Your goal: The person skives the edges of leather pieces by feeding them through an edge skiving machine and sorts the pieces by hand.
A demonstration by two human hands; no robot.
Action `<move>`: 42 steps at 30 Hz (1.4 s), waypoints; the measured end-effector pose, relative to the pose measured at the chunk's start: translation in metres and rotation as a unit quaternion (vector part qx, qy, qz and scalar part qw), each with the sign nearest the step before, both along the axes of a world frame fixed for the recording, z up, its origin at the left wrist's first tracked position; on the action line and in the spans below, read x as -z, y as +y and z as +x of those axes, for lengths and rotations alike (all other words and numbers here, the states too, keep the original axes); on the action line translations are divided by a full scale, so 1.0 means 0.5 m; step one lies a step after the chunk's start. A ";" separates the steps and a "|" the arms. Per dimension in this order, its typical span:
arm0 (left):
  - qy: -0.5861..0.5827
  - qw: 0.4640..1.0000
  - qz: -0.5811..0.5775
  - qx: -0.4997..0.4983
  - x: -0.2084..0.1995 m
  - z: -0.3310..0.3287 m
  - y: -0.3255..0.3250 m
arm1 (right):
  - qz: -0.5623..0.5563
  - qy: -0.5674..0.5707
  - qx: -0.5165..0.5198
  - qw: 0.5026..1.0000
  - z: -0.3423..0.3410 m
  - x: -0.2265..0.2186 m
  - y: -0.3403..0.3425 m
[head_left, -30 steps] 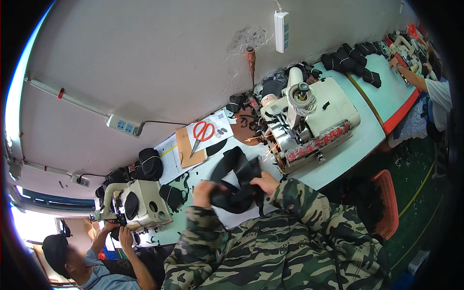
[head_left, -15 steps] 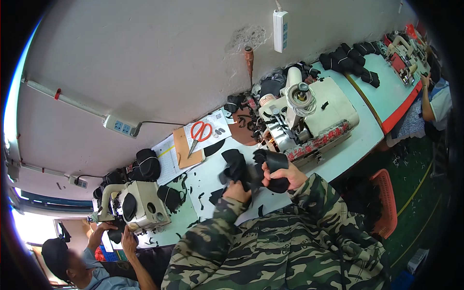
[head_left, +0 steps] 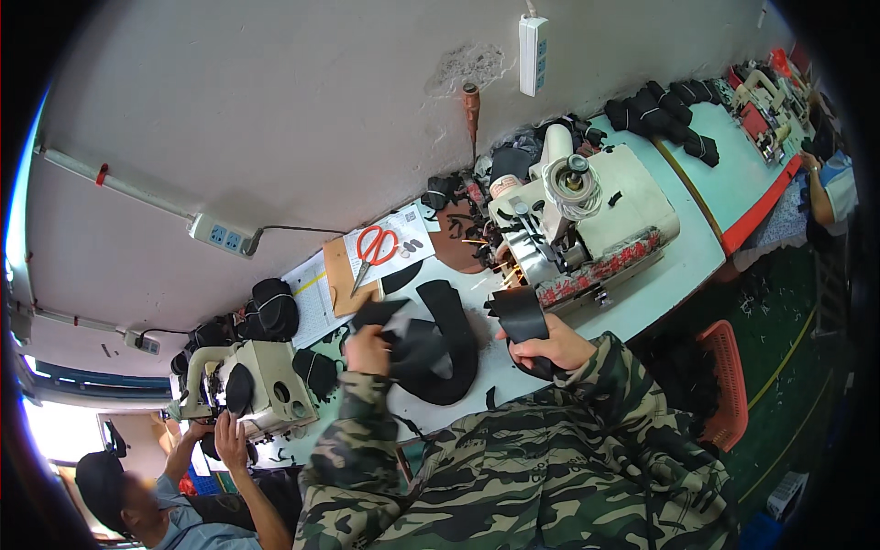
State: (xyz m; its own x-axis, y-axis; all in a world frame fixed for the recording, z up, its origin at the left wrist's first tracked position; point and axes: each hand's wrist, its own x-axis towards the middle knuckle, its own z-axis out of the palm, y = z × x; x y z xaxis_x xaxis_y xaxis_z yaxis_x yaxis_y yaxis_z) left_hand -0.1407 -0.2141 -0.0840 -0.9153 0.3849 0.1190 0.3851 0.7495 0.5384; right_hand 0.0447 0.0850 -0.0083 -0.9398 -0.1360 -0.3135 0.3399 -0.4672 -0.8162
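My right hand (head_left: 561,346) grips a black fabric piece (head_left: 521,314) in front of the sewing machine (head_left: 587,215), thumb over its face. My left hand (head_left: 367,351), blurred by motion, is closed on another black fabric piece (head_left: 380,313) further left. A curved black piece (head_left: 456,367) spreads over the white table (head_left: 469,284) between my hands. Whether it joins the left hand's piece cannot be made out. Both hands are apart from the machine.
Red-handled scissors (head_left: 371,252) lie on cardboard and paper by the wall. A screwdriver (head_left: 471,110) stands behind the machine. An orange basket (head_left: 729,385) is at right. Left, a co-worker (head_left: 165,509) works at another machine (head_left: 266,385); black bundles (head_left: 665,110) lie far right.
My left hand has swung left, away from my right hand, with black fabric. The curved black piece now lies spread between them. My right hand has shifted slightly right.
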 end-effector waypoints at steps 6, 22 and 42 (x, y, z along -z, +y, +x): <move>0.172 0.917 -0.347 0.093 -0.104 0.035 0.069 | 0.007 -0.026 -0.018 0.999 0.005 0.019 -0.009; -0.209 0.975 -0.072 0.028 0.016 0.121 0.103 | 0.082 -0.067 0.013 0.994 -0.032 0.119 -0.073; -0.265 0.925 0.272 0.021 0.010 0.164 0.125 | 0.188 -0.075 0.002 0.979 -0.118 0.214 -0.192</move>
